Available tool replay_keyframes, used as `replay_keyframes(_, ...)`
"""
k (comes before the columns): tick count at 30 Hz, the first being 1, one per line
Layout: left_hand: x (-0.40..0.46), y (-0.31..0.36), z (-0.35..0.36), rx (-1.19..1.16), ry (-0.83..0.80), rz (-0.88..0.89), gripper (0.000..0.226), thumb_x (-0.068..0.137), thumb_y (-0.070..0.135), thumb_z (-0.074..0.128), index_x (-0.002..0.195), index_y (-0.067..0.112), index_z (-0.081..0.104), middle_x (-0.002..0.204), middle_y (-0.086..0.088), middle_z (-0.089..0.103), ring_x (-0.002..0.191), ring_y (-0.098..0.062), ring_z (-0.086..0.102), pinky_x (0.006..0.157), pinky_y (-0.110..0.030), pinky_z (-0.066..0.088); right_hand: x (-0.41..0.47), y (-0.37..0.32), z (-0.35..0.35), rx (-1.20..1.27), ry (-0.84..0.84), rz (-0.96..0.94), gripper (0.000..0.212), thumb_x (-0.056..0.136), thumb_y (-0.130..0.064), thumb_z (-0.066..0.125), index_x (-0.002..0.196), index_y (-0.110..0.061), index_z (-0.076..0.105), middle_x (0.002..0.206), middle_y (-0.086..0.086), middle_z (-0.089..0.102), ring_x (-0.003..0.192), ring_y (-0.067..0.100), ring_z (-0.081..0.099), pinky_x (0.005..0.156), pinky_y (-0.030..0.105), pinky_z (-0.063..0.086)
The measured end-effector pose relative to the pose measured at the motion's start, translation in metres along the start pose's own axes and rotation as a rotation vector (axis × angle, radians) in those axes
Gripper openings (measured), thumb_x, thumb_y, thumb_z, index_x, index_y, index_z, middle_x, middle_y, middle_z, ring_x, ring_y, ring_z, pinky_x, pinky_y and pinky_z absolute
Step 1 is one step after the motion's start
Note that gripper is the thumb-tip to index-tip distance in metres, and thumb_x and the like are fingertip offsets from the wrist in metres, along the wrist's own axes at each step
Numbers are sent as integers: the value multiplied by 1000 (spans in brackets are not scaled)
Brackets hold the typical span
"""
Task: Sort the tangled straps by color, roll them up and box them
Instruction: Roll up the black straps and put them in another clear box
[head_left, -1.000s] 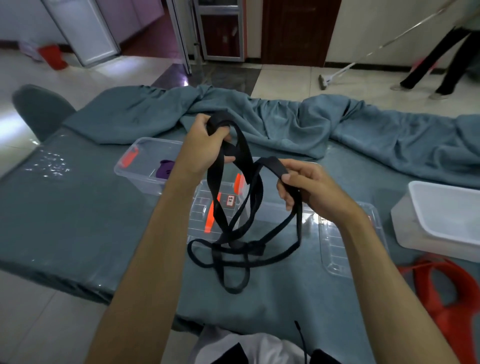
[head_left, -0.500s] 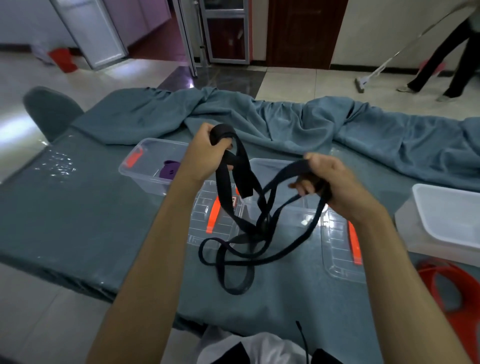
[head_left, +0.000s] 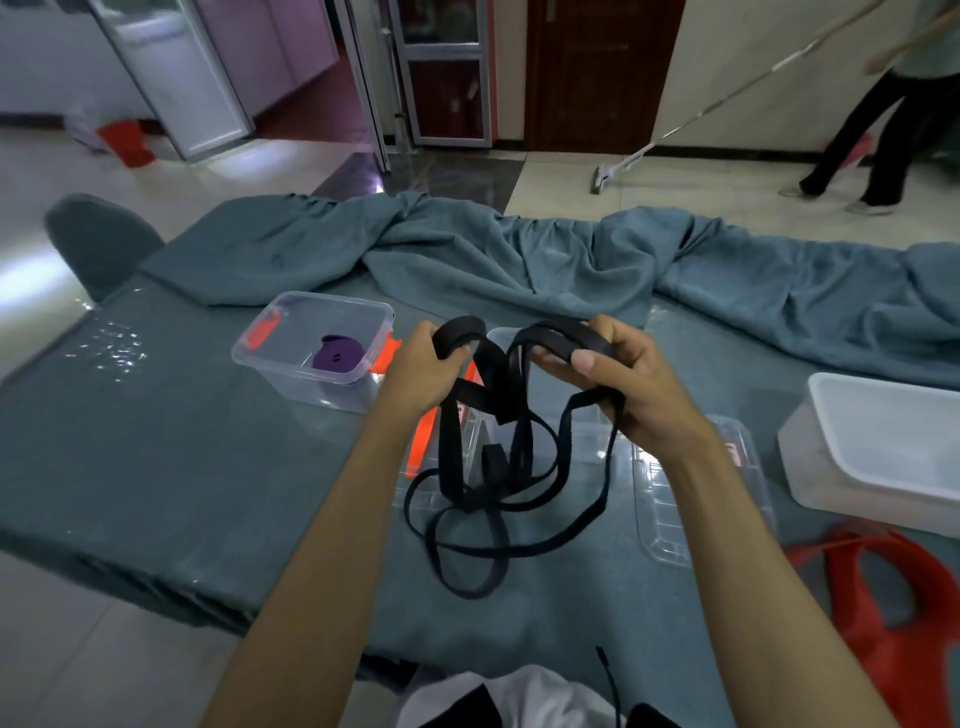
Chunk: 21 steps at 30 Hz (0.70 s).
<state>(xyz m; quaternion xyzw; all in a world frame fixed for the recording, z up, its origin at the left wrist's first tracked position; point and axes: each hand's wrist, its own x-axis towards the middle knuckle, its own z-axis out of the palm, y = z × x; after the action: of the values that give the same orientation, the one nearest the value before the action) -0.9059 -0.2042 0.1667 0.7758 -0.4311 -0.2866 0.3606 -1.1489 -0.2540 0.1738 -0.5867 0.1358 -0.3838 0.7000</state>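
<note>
My left hand (head_left: 423, 371) is clamped on a folded loop of the black strap (head_left: 498, 452), and the fingers (head_left: 589, 358) of my right hand (head_left: 631, 387) are closed on another span of it, so the top run lies left to right between my fists. From there the tangled lengths hang near-vertical and pool in loose loops on the teal tabletop (head_left: 171, 457), near my body. Left and farther off, a clear box (head_left: 317, 353) holds a rolled purple strap (head_left: 340, 356). A red strap (head_left: 893, 613) lies at the near right, beside a white bin (head_left: 883, 447).
</note>
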Motion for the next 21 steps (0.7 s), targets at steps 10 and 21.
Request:
replay_keyframes(10,-20,-18,-3,-173,154,-19,19,97,39,69,97,23,58,99,-10,74,95,-29,73,89,-57,60,-24,-12,-17,182,5,-56,22,94,-7,57,79,-22,59,95,4,76,106,22,76,106,52,53)
replay_keyframes(21,-34,1,-29,-231,214,189,14,97,55,61,97,41,57,91,14,78,93,-9,75,89,-54,62,-58,73,-29,-711,-24,509,49,88,-32,85,62,-26,44,59,-13,44,58,3,48,63,29,41)
